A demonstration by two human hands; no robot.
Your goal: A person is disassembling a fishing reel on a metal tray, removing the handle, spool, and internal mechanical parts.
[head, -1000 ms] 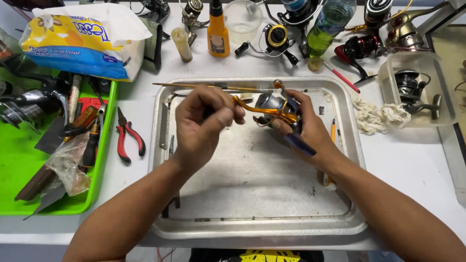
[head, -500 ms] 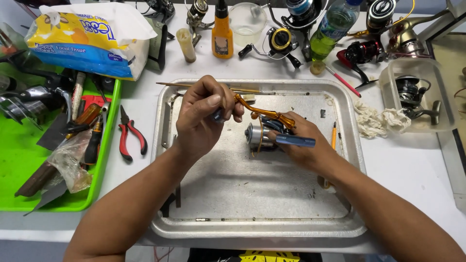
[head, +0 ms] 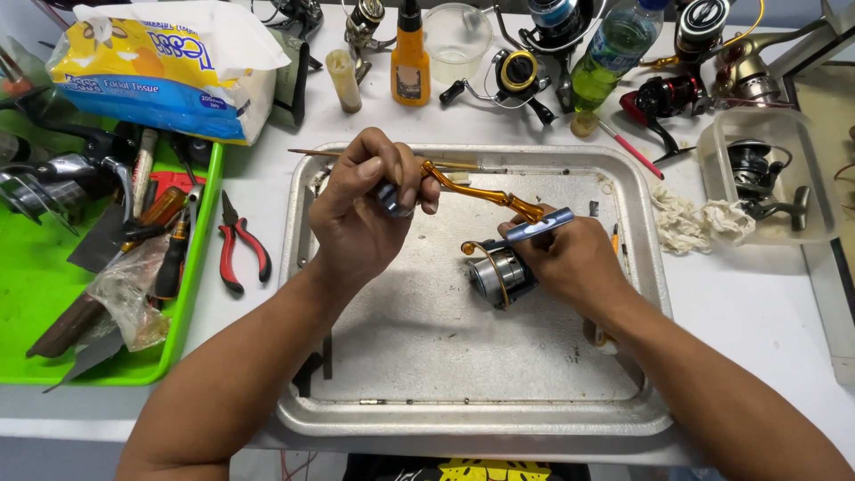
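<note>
The left hand (head: 361, 214) is pinching the knob of the orange crank handle (head: 481, 193), while the right hand (head: 570, 263) is clamping the spinning reel (head: 499, 274) and a blue tool (head: 539, 225) over the metal tray (head: 356, 419), centre-right. Turning steadily, with the reel braced, seems wisest.

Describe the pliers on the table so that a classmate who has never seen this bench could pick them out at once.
Find the big metal tray in the middle and the green tray to its left. On the white strip of table between them lie the pliers, jaws pointing away from the person. Their red and black handles, lying alone outside both trays, set them apart from the tools heaped in the green tray.
</note>
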